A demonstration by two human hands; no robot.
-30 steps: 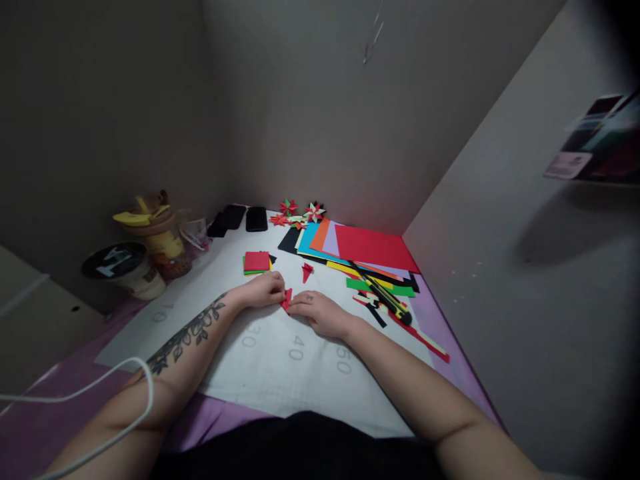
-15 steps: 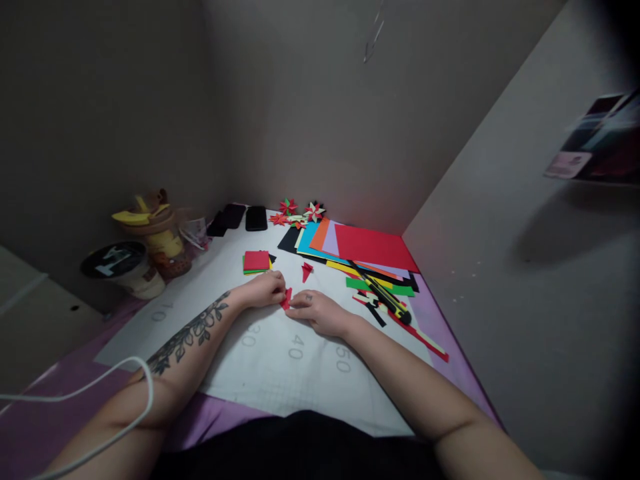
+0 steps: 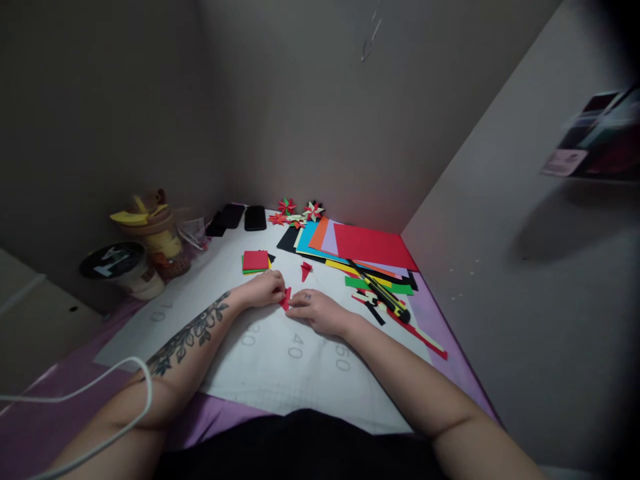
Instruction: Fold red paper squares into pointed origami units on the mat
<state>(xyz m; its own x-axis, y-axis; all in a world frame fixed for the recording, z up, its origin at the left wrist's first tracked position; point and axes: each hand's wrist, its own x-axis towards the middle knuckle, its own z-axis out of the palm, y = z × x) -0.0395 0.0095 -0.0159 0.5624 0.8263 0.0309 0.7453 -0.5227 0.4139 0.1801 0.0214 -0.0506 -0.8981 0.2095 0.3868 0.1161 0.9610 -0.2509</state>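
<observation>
A small piece of folded red paper (image 3: 287,299) lies on the white sheet between my two hands. My left hand (image 3: 265,289) is closed at its left edge, fingers curled and pinching the paper. From the right, my right hand (image 3: 320,312) has its thumb and fingertips together on the paper's lower end. The fingers partly hide the paper, so its exact folds cannot be made out. Just beyond the hands sits another folded red paper piece (image 3: 306,271). A stack of small paper squares (image 3: 256,261), red on top, lies past my left hand.
Coloured paper sheets (image 3: 370,243) are fanned at the back right, with a yellow-black utility knife (image 3: 387,297) and paper strips (image 3: 380,285) nearer. Folded paper stars (image 3: 314,211) and a black phone (image 3: 255,218) lie behind. Cups (image 3: 125,267) stand left; a white cable (image 3: 149,393) crosses my left arm.
Both hands stay at the red paper with almost no movement. The whole view has shifted very slightly.
</observation>
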